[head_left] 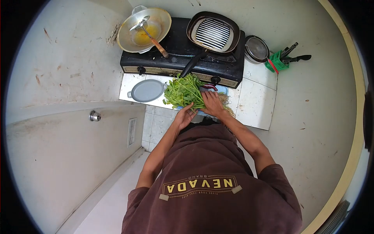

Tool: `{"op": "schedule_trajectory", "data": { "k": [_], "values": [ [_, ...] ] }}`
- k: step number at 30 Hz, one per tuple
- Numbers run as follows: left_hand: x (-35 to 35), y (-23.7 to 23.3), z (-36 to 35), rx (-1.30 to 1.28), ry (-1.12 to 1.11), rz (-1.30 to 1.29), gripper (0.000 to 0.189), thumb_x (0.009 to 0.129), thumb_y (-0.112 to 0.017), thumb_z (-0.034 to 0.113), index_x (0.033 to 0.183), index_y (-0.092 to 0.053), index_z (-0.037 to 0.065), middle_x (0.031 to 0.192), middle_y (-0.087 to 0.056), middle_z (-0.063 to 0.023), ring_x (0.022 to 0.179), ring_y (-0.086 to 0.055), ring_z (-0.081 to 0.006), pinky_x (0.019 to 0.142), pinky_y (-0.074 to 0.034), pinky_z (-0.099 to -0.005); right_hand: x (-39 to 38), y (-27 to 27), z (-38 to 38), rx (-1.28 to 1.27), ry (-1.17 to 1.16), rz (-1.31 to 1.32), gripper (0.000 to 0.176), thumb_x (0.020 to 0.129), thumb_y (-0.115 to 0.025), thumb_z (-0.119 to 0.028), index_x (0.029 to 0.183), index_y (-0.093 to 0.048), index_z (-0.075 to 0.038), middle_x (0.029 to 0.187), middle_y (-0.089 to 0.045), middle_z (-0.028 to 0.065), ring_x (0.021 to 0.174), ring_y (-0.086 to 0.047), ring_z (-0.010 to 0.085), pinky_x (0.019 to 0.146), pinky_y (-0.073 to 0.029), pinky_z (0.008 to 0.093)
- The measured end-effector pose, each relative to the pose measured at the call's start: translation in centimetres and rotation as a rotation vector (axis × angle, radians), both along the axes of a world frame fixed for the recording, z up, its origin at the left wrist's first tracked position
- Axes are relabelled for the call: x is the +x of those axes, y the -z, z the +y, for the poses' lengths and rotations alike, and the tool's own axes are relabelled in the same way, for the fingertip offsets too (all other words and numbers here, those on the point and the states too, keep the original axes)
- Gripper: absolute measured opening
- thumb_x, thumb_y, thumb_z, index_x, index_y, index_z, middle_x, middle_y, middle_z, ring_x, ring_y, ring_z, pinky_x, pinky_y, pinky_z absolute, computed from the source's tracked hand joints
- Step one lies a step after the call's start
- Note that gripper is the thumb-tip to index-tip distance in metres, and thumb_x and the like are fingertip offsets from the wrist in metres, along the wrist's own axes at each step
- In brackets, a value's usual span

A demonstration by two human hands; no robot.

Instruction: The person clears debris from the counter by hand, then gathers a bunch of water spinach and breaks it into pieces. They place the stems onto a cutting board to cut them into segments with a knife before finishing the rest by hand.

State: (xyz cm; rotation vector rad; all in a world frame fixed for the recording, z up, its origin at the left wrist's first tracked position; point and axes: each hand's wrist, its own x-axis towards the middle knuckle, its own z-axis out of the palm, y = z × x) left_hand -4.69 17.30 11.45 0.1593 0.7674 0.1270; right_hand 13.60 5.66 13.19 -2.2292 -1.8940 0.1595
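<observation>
A bunch of leafy greens (183, 90) lies on a light-blue board or tray (223, 90), leaves to the left and pale stringy roots to the right. My right hand (212, 103) is closed over the stems near the root end. At the near edge of the bunch, my left hand (186, 116) pinches the stems with thumb and fingers. Just beyond my right hand are dark red chilies (209, 86), partly covered by the leaves. To the left of the greens sits a grey oval dish (147, 91). Much of the board is hidden beneath the bunch.
Behind stands a black two-burner gas stove (177, 43). It bears a wok (124, 36) with a wooden-handled spatula (154, 42) and a grill pan (193, 23), its handle reaching toward the greens. On the right are a strainer (257, 48) and a green utensil basket (277, 61).
</observation>
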Motion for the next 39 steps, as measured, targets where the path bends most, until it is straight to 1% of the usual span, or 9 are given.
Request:
{"op": "schedule_trajectory", "data": {
  "k": [5, 8, 13, 18, 20, 23, 29, 35, 39],
  "values": [
    [-0.7, -0.4, 0.3, 0.03, 0.106, -0.061, 0.035, 0.095, -0.073, 0.01, 0.127, -0.059, 0.003, 0.125, -0.065, -0.0087, 0.115, -0.062, -0.0223, 0.11, -0.049, -0.0388, -0.7, -0.4, -1.7, 0.087, 0.028, 0.017, 0.084, 0.071, -0.083, -0.044, 0.133, -0.052, 0.002, 0.12, -0.058, 0.0173, 0.111, -0.056, 0.0326, 0.094, -0.041, 0.0459],
    [-1.7, 0.6, 0.8, 0.087, 0.228, -0.135, 0.04, 0.097, -0.07, 0.014, 0.133, -0.055, 0.003, 0.138, -0.058, -0.0104, 0.128, -0.056, -0.0239, 0.116, -0.045, -0.0423, -1.2, -1.4, -2.6, 0.12, 0.05, 0.014, 0.084, 0.071, -0.083, -0.044, 0.133, -0.053, 0.003, 0.12, -0.058, 0.017, 0.11, -0.056, 0.0326, 0.094, -0.041, 0.0451],
    [-2.4, -2.8, 2.0, 0.121, 0.389, -0.223, 0.041, 0.097, -0.066, 0.0, 0.136, -0.052, 0.0, 0.141, -0.057, -0.0126, 0.133, -0.054, -0.0245, 0.121, -0.041, -0.0428, -2.4, -3.1, -3.6, 0.138, 0.117, 0.086, 0.089, 0.07, -0.085, -0.042, 0.135, -0.051, 0.007, 0.127, -0.056, 0.0221, 0.115, -0.055, 0.0374, 0.098, -0.039, 0.0473],
    [-1.9, -2.8, 2.7, 0.087, 0.484, -0.402, 0.053, 0.096, -0.06, -0.008, 0.144, -0.044, 0.005, 0.15, -0.048, -0.0169, 0.146, -0.042, -0.0298, 0.128, -0.028, -0.0501, -3.8, -5.4, -5.5, 0.281, 0.352, 0.207, 0.077, 0.067, -0.087, -0.03, 0.128, -0.054, 0.005, 0.115, -0.059, 0.0184, 0.11, -0.056, 0.0373, 0.095, -0.041, 0.0476],
    [-0.2, -5.1, 2.5, 0.08, 0.516, -0.435, 0.057, 0.095, -0.06, -0.009, 0.146, -0.041, 0.007, 0.154, -0.044, -0.0174, 0.148, -0.039, -0.0302, 0.128, -0.027, -0.0501, -4.0, -5.1, -6.4, 0.34, 0.466, 0.226, 0.066, 0.068, -0.086, -0.026, 0.12, -0.056, 0.002, 0.109, -0.059, 0.0186, 0.104, -0.057, 0.0392, 0.09, -0.042, 0.0485],
    [2.1, -5.7, 1.6, 0.089, 0.602, -0.474, 0.064, 0.096, -0.06, -0.008, 0.151, -0.034, 0.009, 0.158, -0.039, -0.0156, 0.15, -0.035, -0.0295, 0.128, -0.027, -0.0487, -4.7, -7.8, -7.3, 0.331, 0.655, 0.276, 0.062, 0.068, -0.086, -0.025, 0.116, -0.056, 0.001, 0.105, -0.059, 0.0186, 0.099, -0.057, 0.0404, 0.085, -0.042, 0.0501],
    [7.2, -7.3, -1.6, 0.524, 0.841, -0.528, 0.078, 0.096, -0.064, -0.002, 0.161, -0.022, 0.009, 0.158, -0.04, -0.0107, 0.146, -0.039, -0.0254, 0.121, -0.033, -0.0417, -5.3, -7.7, -9.2, 0.457, 0.953, 0.213, 0.061, 0.069, -0.086, -0.022, 0.117, -0.056, 0.001, 0.103, -0.059, 0.0198, 0.096, -0.057, 0.0426, 0.083, -0.044, 0.0512],
    [11.7, -6.8, -5.3, 0.527, 0.873, -0.566, 0.075, 0.096, -0.069, 0.005, 0.159, -0.029, 0.011, 0.146, -0.053, -0.0098, 0.137, -0.047, -0.0234, 0.115, -0.037, -0.0384, -4.7, -8.8, -11.3, 0.525, 1.135, 0.141, 0.064, 0.071, -0.087, -0.022, 0.12, -0.054, 0.003, 0.102, -0.061, 0.0218, 0.095, -0.059, 0.0435, 0.08, -0.047, 0.0522],
    [15.6, -5.7, -7.5, 0.562, 0.93, -0.567, 0.075, 0.096, -0.069, 0.007, 0.158, -0.028, 0.01, 0.146, -0.052, -0.0132, 0.137, -0.049, -0.025, 0.116, -0.037, -0.0407, -2.6, -8.2, -12.9, 0.447, 1.262, 0.183, 0.066, 0.074, -0.085, -0.02, 0.126, -0.052, 0.002, 0.112, -0.063, 0.0241, 0.105, -0.061, 0.0438, 0.09, -0.05, 0.0499]
  ]
}}
